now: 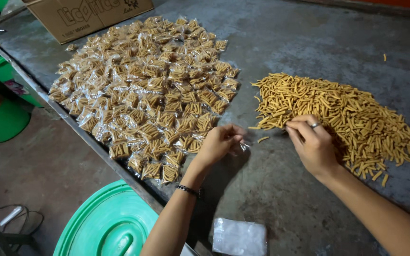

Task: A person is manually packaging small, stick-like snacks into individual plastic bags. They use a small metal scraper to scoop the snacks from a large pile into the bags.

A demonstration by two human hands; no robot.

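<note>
From the head camera, the person's right hand (pixel 313 144) rests on the near edge of a loose pile of thin yellow snack sticks (pixel 338 116) on the grey table (pixel 281 42). Its fingers are curled over a few sticks at the pile's edge, so its grip looks closed on them, though how many it holds cannot be seen. The left hand (pixel 220 142) sits just beside it, between the pile and the packets, and pinches a small clear bag (pixel 244 146), likely so the mouth faces the other hand. To the left lies a wide spread of filled clear packets (pixel 143 90), laid flat and touching each other, well apart from the loose pile so the two do not mix. A stack of empty clear bags (pixel 239 237) waits near the left arm. A cardboard box (pixel 88 16) stands behind the packets, and a green lid (pixel 105 225) sits below the table edge.
</note>
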